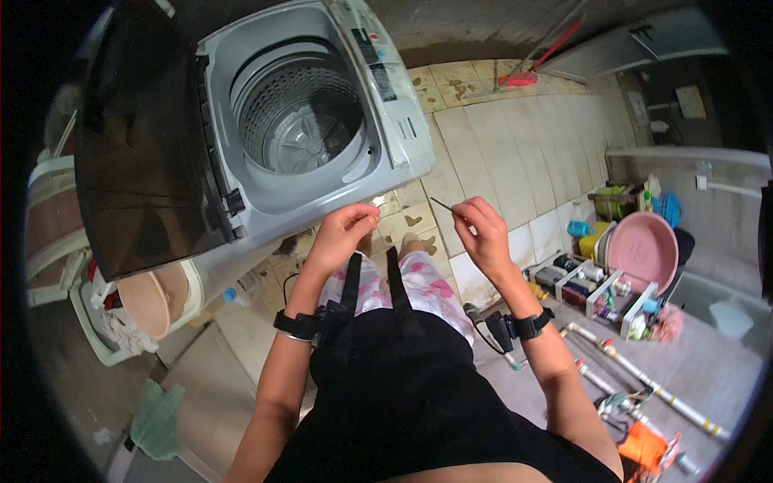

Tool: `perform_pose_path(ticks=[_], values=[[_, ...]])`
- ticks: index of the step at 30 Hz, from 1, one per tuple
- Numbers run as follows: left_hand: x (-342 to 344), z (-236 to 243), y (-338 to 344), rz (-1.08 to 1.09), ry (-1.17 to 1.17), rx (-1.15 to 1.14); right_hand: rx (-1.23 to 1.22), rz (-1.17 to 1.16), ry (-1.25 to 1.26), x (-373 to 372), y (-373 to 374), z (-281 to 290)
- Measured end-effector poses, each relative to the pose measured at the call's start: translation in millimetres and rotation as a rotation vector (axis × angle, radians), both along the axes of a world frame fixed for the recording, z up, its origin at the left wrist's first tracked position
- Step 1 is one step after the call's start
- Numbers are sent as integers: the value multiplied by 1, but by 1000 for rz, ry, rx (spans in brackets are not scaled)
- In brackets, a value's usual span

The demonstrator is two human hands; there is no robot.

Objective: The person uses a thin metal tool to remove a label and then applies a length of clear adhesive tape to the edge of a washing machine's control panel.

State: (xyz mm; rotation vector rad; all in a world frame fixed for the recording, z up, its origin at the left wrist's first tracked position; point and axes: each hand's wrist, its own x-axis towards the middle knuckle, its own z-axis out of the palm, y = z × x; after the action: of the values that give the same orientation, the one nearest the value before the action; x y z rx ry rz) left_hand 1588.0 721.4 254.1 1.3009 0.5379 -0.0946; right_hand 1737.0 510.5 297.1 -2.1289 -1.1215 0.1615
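Note:
My right hand [483, 237] pinches a thin dark stick [440, 203] between thumb and forefinger, its free end angled up and left. My left hand [342, 233] is closed in a pinch just below the front edge of the washing machine; what it holds, if anything, is too small to make out. The grey top-loading washing machine [394, 137] has its dark lid [141, 137] raised at the left and its perforated drum [294, 121] visible. My feet stand on tiles below my hands.
Left are a beige basin [147, 302] and a green cloth [157, 419]. On the right, a pink basin [642, 241], compartmented holders [604, 304] with bottles, and white pipes [660, 390] sit on a grey ledge. A red-headed mop [518, 79] stands at the back.

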Motion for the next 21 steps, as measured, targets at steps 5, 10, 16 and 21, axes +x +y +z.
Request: perform_pose_path(ticks=[5,10,16,21], values=[[9,3,-7,148,-9,-10,-30,327,-112,54,40,-20],[33,-1,-33,314,52,-24,-5,522,-72,95,63,-40],[86,-14,-85,727,117,245,-25,748,30,146,69,-54],[125,-13,-118,934,258,726,-67,699,371,177,53,-58]])
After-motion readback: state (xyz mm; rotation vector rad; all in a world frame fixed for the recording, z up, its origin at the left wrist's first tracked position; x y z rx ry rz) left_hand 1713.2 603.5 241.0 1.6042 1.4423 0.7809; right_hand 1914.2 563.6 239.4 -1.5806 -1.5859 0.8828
